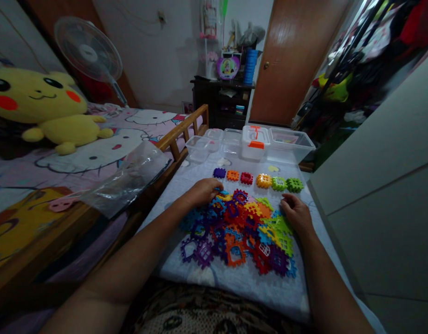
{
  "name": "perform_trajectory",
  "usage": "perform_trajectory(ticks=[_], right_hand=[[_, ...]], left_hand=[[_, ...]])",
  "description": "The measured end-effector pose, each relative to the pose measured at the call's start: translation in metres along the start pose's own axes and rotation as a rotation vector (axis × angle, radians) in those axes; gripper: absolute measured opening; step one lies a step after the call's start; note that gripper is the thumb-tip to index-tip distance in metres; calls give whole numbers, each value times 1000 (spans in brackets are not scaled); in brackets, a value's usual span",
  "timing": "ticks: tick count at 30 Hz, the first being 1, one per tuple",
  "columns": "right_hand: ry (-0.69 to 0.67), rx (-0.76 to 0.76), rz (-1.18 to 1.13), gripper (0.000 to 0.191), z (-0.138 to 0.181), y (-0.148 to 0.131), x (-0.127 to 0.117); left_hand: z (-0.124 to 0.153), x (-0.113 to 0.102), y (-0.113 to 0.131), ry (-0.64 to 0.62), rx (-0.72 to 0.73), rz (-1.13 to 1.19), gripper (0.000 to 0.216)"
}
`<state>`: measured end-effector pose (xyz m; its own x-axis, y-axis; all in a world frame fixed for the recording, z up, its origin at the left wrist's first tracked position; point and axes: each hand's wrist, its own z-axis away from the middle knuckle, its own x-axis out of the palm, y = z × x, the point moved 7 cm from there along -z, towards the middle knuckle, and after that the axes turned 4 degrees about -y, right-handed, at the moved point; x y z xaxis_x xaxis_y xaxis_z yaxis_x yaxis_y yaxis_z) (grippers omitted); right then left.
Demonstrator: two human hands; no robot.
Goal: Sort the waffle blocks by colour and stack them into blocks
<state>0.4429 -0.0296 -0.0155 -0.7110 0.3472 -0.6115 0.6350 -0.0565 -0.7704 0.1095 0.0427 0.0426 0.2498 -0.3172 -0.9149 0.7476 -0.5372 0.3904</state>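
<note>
A heap of colourful interlocking plastic tiles [242, 232] lies on a pale quilted mat [235, 278] in front of me. My left hand [203, 191] rests at the heap's far left edge, fingers curled on a blue tile [221, 192]. My right hand [297, 212] sits on the heap's right side, fingers bent over green tiles. Beyond the heap stands a row of sorted stacks: purple [219, 173], orange [232, 175], red [246, 178], yellow [263, 180] and two green [287, 184].
Clear plastic boxes [290, 144] and small tubs [200, 146] stand behind the row. A crumpled plastic bag [130, 178] lies on the wooden bed rail at left. A yellow plush toy [43, 106] sits on the bed. A grey cabinet wall [384, 185] runs along the right.
</note>
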Motion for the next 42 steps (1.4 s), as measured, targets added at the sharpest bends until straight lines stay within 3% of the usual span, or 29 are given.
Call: perform_trajectory(ticks=[6,10,14,19,23,27,33,38,42], right_hand=[[-10,12,2,49,0,-1,0],[-8,-6,9,48,0,-1,-1],[-15,-7,6,48,-1,2,1],[-16,-9,23,47,-2,3,2],[-24,-10,30,48,-1,0,1],[-20,-10,53,48,0,-5,0],[-18,-8,81,48,0,-9,-1],[-37,-6,74,49,0,-7,0],[-35,-13,79,48,0,-6,1]], left_hand=[[3,-4,11,22,65,189,21],[19,-14,19,65,91,291,23],[41,-17,19,103,76,260,12],[48,-8,14,101,28,175,15],[45,-6,13,31,-27,321,4],[44,-7,15,-56,6,519,11],[38,-18,6,-55,-15,689,24],[27,-20,-11,18,-95,479,28],[25,-21,-14,48,-19,211,29]])
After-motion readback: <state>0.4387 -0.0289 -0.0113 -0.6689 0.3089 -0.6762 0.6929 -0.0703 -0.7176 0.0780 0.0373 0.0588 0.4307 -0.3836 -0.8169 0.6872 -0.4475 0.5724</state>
